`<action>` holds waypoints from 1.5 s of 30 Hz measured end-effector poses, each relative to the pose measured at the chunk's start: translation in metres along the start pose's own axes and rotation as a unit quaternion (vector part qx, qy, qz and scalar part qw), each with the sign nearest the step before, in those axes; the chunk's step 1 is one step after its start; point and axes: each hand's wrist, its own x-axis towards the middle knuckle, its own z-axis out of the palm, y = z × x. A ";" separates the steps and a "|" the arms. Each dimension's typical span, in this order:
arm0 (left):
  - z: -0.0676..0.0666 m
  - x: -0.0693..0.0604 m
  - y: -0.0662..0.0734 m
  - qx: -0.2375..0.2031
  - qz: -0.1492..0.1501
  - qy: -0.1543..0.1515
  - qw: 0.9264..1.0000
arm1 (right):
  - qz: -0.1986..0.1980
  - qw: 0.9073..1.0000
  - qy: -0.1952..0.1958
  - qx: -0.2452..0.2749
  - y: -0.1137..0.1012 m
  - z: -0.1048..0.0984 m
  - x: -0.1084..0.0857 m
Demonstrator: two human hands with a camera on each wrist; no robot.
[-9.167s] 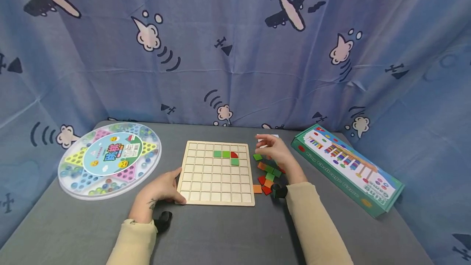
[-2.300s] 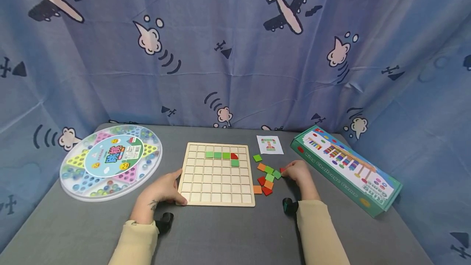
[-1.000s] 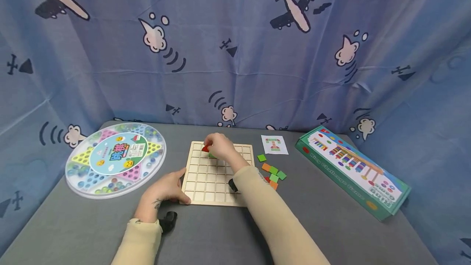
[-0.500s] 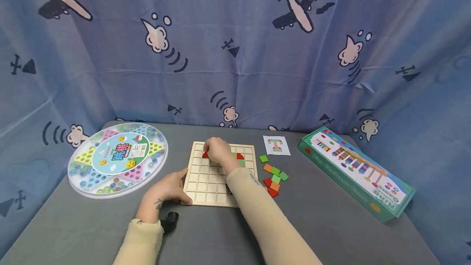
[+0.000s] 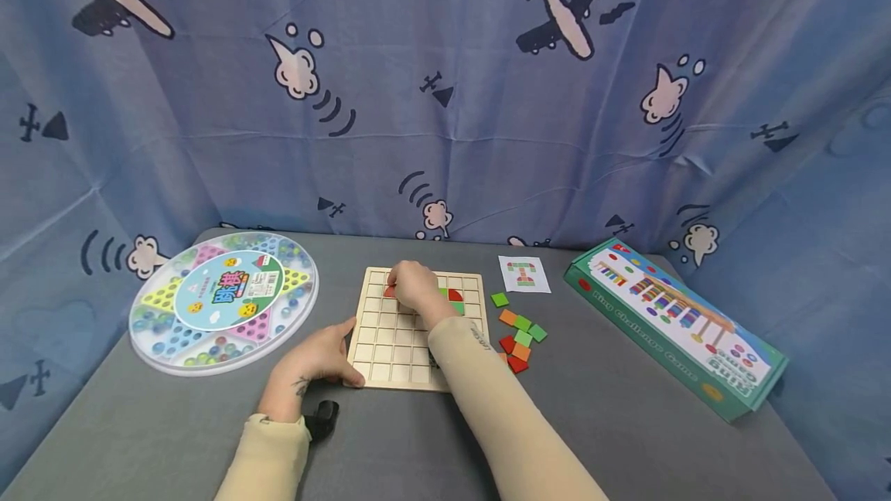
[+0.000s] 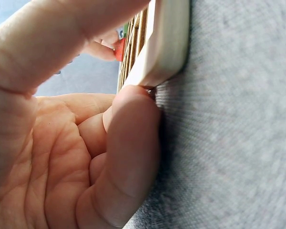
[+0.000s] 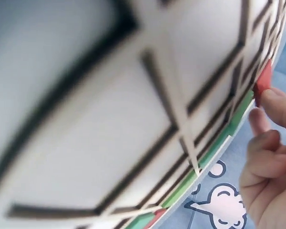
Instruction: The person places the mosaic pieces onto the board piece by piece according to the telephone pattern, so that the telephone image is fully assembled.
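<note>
In the head view a wooden grid board lies flat on the grey table. My left hand rests against its left edge and near corner, thumb and index finger spread apart. A fingertip touches the board's corner in the left wrist view. My right hand reaches over the upper left cells and pinches a red tile at the left end of a row of green tiles. A red quarter-round piece sits at the row's right, with a green tile below it. My hand hides part of the row.
Right of the board lie loose green, orange and red tiles. Behind them is a white pattern card. A long green game box stands at the right; a round Chinese checkers set lies at the left. A patterned curtain hangs behind.
My right hand has moved left from the loose tiles to the board, bringing a red tile to the green row's left end. Earlier, another green tile joined that row. My left hand has stayed.
</note>
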 end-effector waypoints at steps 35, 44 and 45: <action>0.001 -0.002 0.003 0.015 -0.001 0.000 1.000 | 0.121 0.861 0.101 0.484 0.100 -0.051 -0.079; 0.000 -0.002 0.001 0.013 0.009 -0.004 1.000 | 0.185 0.818 0.160 0.521 0.150 -0.044 -0.118; 0.000 -0.003 0.001 0.013 0.010 -0.004 1.000 | 0.194 0.818 0.159 0.518 0.155 -0.043 -0.121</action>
